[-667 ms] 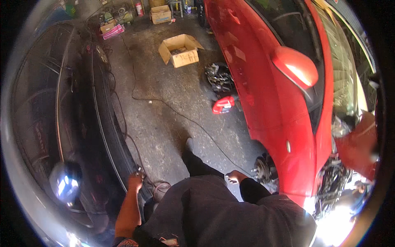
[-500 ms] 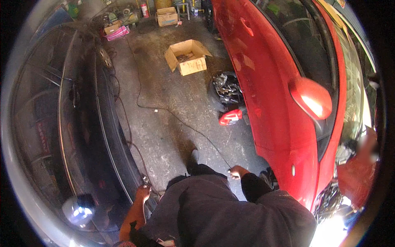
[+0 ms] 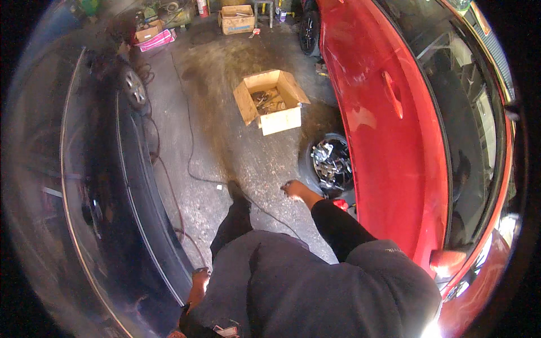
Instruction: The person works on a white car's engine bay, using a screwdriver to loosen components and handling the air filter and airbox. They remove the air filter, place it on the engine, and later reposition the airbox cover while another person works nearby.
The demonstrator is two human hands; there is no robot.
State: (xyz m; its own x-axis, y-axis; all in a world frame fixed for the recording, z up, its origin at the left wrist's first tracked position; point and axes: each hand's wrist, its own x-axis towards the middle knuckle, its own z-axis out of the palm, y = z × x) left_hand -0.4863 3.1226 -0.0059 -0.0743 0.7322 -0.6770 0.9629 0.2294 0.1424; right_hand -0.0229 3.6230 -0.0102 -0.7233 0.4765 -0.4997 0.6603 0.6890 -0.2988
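Observation:
My left hand (image 3: 199,283) is low beside the dark car (image 3: 149,225), fingers wrapped round a small metallic object, mostly hidden. My right hand (image 3: 294,190) hangs over the floor with fingers curled; I cannot make out whether it holds anything. Just right of it a tyre and wheel (image 3: 310,166) lies flat with metal tools (image 3: 332,160) in it, a small red object (image 3: 340,204) partly showing behind my arm. My legs (image 3: 231,225) are mid-stride over a dark cable.
The red car (image 3: 383,174) lines my right, the dark car my left. An open cardboard box (image 3: 280,121) holding metal pieces lies ahead. Cartons (image 3: 236,23), a pink box (image 3: 158,42) and a red cylinder (image 3: 203,8) stand farther back. A hose (image 3: 169,186) runs beside the dark car.
I have moved forward between the cars; the box and tool-filled wheel appear closer. My right hand has swung forward. The person in red at the right is now mostly out of sight.

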